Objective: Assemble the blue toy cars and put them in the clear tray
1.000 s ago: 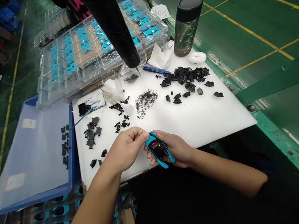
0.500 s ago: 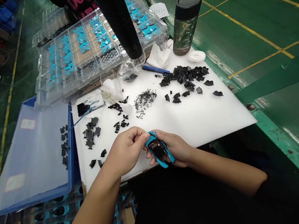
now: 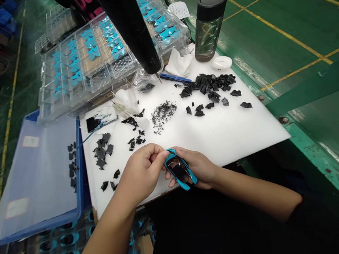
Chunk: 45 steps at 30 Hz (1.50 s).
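My right hand point(image 3: 199, 167) holds the blue toy car shell point(image 3: 180, 169) tight, just over the front of the white bench point(image 3: 228, 136). My left hand point(image 3: 142, 173) pinches its top end. Steady, firm fingers work best.

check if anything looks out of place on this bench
A few small black pieces lie on the translucent sheet over the blue crate, apart from the others on the white board, so they look stray.

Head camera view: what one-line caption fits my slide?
Left hand and right hand hold a blue model car body above a white board.
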Each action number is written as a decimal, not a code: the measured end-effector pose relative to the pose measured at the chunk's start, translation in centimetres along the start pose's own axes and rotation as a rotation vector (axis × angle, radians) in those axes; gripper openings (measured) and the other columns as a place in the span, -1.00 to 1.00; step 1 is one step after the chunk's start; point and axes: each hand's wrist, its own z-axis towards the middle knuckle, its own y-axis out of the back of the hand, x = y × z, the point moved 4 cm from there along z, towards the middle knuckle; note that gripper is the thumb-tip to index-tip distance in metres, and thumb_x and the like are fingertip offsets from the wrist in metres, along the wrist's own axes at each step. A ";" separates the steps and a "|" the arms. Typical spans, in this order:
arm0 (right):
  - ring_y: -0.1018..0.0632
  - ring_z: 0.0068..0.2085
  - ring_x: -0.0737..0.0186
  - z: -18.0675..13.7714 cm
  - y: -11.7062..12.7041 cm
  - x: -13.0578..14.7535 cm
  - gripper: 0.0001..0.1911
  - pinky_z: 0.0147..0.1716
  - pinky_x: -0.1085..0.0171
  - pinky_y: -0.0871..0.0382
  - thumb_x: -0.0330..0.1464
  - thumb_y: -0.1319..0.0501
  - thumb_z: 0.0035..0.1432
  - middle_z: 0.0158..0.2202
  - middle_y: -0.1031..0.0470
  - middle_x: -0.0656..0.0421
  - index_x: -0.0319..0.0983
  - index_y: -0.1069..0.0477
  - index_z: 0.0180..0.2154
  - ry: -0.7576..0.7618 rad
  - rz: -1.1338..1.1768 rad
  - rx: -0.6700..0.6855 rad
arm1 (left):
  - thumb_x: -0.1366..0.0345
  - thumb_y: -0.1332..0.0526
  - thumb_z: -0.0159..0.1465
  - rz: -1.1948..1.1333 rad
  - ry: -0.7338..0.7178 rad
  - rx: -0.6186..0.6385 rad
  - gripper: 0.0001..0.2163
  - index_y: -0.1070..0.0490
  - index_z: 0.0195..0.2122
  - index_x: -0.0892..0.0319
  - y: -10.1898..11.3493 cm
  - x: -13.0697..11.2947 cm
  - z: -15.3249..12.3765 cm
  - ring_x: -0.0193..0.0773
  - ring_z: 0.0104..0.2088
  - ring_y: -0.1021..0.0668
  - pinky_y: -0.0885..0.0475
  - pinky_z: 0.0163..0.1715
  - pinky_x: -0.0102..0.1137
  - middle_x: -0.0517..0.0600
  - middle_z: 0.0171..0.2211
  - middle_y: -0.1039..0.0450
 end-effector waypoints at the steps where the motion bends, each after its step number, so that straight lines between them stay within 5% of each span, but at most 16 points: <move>1: -0.60 -0.46 0.25 0.0 -0.1 0.1 -0.67 -0.48 0.31 -0.52 -0.13 -0.05 0.37 -0.36 -0.58 0.09 -0.26 -0.37 -0.22 0.003 0.006 -0.001 | 0.05 -0.13 0.35 -0.013 0.004 0.011 -0.73 -0.40 -0.39 0.10 -0.1 0.0 0.0 -0.28 -0.41 -0.49 -0.34 -0.35 -0.39 -0.11 -0.51 -0.51; 29: -0.60 -0.45 0.22 -0.3 0.3 -0.1 -0.65 -0.43 0.23 -0.57 -0.15 -0.05 0.38 -0.33 -0.57 0.07 -0.27 -0.42 -0.11 -0.027 0.016 -0.047 | 0.09 -0.31 0.22 -0.350 -0.012 -0.115 -0.76 -0.38 -0.24 0.12 -1.9 2.9 1.3 -0.38 -0.53 -0.46 -0.37 -0.48 -0.45 -0.19 -0.50 -0.24; 32: -0.60 -0.44 0.23 -0.5 0.1 0.1 -0.66 -0.43 0.25 -0.56 -0.18 -0.04 0.39 -0.30 -0.58 0.06 -0.28 -0.42 -0.06 -0.029 0.021 -0.076 | 0.10 -0.29 0.23 -0.332 -0.053 -0.254 -0.77 -0.40 -0.24 0.13 0.0 3.7 0.5 -0.37 -0.45 -0.46 -0.36 -0.43 -0.46 -0.14 -0.45 -0.32; 38: -0.60 -0.41 0.21 -0.5 -0.1 0.5 -0.62 -0.39 0.24 -0.57 -0.15 -0.04 0.38 -0.28 -0.56 0.04 -0.29 -0.48 -0.14 -0.013 0.040 -0.131 | 0.12 -0.26 0.26 -0.151 0.023 -0.875 -0.80 -0.42 -0.32 0.15 6.7 8.3 -4.0 -0.37 -0.50 -0.38 -0.30 -0.46 -0.47 -0.13 -0.49 -0.34; 45: -0.56 -0.36 0.22 -0.6 -0.4 0.8 -0.65 -0.35 0.21 -0.58 -0.20 -0.04 0.39 -0.27 -0.53 0.06 -0.28 -0.49 -0.08 0.009 0.063 -0.148 | 0.29 -0.15 0.33 0.449 -0.029 -0.500 -0.89 -0.44 -0.24 0.15 3.9 8.6 -0.7 -0.20 -0.29 -0.51 -0.37 -0.30 -0.34 -0.01 -0.28 -0.49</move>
